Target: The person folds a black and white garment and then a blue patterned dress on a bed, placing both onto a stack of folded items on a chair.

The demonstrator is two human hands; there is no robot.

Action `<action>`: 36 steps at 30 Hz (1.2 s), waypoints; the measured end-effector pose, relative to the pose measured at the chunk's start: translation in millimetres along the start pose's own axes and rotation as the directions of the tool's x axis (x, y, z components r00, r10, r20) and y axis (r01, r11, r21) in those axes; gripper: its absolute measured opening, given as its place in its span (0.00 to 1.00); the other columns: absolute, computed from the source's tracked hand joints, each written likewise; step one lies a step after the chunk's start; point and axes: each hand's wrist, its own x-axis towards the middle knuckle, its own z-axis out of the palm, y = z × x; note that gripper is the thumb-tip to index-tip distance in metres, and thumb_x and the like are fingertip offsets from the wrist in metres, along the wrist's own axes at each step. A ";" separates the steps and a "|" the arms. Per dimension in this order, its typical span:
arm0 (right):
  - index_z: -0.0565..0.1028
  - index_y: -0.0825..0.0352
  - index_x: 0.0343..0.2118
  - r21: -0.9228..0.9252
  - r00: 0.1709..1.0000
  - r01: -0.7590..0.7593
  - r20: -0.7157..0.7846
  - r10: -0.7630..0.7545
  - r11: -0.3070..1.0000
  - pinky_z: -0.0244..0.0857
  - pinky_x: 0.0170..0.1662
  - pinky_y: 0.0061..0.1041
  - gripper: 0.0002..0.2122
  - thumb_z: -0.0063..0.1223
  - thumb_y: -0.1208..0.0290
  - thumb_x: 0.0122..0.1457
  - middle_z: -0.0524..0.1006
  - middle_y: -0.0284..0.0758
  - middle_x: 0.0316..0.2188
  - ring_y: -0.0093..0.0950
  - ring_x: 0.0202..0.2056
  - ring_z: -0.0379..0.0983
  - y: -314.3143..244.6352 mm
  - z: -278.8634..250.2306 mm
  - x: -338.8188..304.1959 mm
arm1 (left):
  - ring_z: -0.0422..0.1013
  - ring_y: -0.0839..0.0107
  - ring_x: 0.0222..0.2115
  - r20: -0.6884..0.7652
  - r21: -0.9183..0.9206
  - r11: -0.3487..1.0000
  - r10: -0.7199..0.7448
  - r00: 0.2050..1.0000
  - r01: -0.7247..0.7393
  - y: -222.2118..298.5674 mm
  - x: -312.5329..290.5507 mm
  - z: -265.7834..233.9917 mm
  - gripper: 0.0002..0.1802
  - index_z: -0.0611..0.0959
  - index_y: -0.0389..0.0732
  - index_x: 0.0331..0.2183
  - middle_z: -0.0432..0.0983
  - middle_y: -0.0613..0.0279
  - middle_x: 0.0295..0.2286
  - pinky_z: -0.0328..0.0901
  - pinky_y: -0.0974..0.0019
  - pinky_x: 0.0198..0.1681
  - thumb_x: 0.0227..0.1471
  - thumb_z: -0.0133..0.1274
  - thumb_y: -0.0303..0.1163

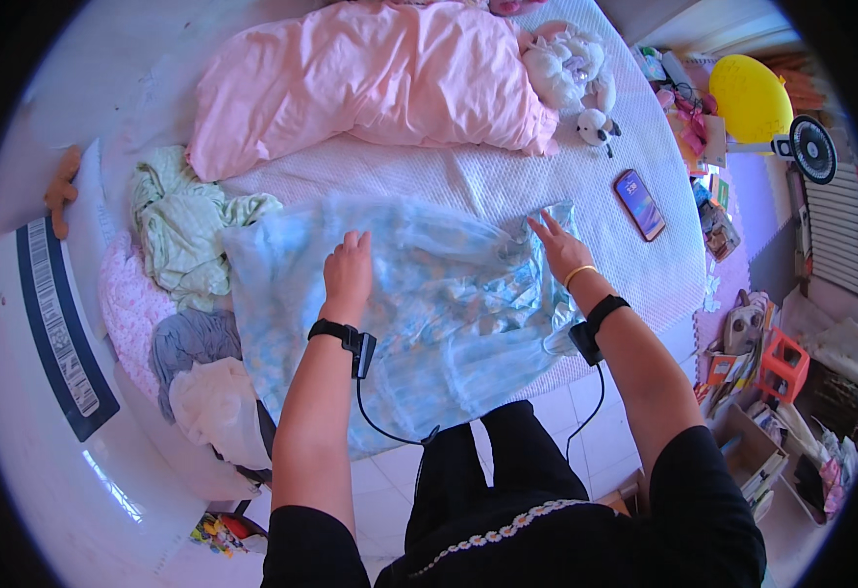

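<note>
At frame centre, a pale blue floral dress (429, 304) lies spread on a white bed (507, 186). The left hand (349, 269) presses it, fingers loosely curled; the right hand (558, 245) rests flat, fingers extended, near the dress's upper right edge, gripping nothing. Bare bedding lies beyond.

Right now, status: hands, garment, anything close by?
Left hand flat on light blue dress, fingers curled. Right hand open, pressing dress's right edge. Green clothes touch its left side; phone lies apart, right.
</note>
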 end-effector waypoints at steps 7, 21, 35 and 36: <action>0.69 0.40 0.94 -0.046 0.994 0.095 -0.050 -0.097 0.994 0.91 0.70 0.52 0.40 0.63 0.79 0.84 0.77 0.42 0.88 0.54 0.72 0.91 27.2 14.1 19.7 | 0.92 0.44 0.60 0.041 -0.135 0.990 0.039 0.998 -0.033 38.8 82.5 -5.4 0.41 0.79 0.49 0.86 0.78 0.49 0.82 0.88 0.41 0.63 0.78 0.57 0.19; 0.88 0.60 0.54 0.106 0.957 0.060 -0.290 -0.027 0.993 0.90 0.57 0.54 0.07 0.66 0.71 0.78 0.89 0.44 0.54 0.57 0.54 0.93 54.7 -7.5 39.2 | 0.93 0.43 0.51 0.051 -0.071 0.997 -0.036 0.998 0.040 22.9 101.2 -9.4 0.16 0.92 0.46 0.60 0.90 0.49 0.54 0.87 0.38 0.55 0.77 0.62 0.26; 0.90 0.52 0.70 0.109 0.977 0.176 0.105 -0.188 0.978 0.68 0.85 0.55 0.35 0.92 0.45 0.64 0.93 0.39 0.64 0.49 0.73 0.83 37.5 5.7 -94.9 | 0.88 0.44 0.63 0.269 -0.414 0.890 0.320 0.908 -0.190 124.5 -112.1 51.3 0.30 0.89 0.46 0.63 0.95 0.51 0.57 0.80 0.40 0.68 0.70 0.82 0.50; 0.90 0.51 0.72 0.088 0.965 0.181 0.177 -0.194 0.980 0.65 0.87 0.55 0.39 0.94 0.43 0.60 0.93 0.37 0.65 0.48 0.74 0.82 40.3 7.2 -103.8 | 0.88 0.43 0.63 0.294 -0.427 0.887 0.322 0.900 -0.178 128.7 -124.2 55.0 0.35 0.89 0.46 0.64 0.95 0.51 0.56 0.79 0.39 0.69 0.66 0.84 0.52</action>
